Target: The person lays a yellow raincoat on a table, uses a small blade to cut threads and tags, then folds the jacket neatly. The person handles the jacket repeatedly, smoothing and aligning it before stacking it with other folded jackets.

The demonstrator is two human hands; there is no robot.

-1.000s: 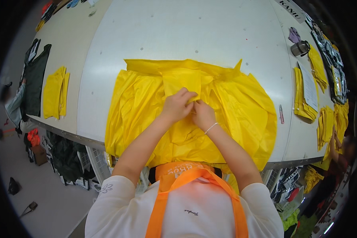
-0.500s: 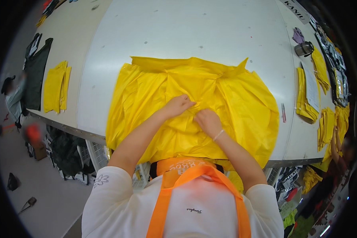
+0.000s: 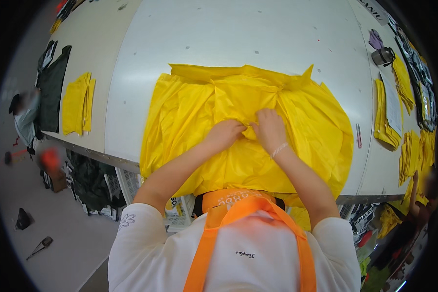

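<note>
Two-handed, pinched the crumpled yellow fabric [image 3: 248, 101] near its middle, on the pale table [image 3: 228, 29], with left hand [image 3: 226, 134] and right hand [image 3: 271, 130] curled narrow and close together.

Place is looking like garment workshop — broad pale worktable [image 3: 219, 34] is running through middle, large yellow cloth [image 3: 321, 136] is covering near edge, folded yellow pieces [image 3: 76, 104] are lying at left; co-worker [image 3: 27, 119] is standing alongside, white crates [image 3: 129, 187] are sitting below — wearer is using orange apron [image 3: 204, 258].
</note>
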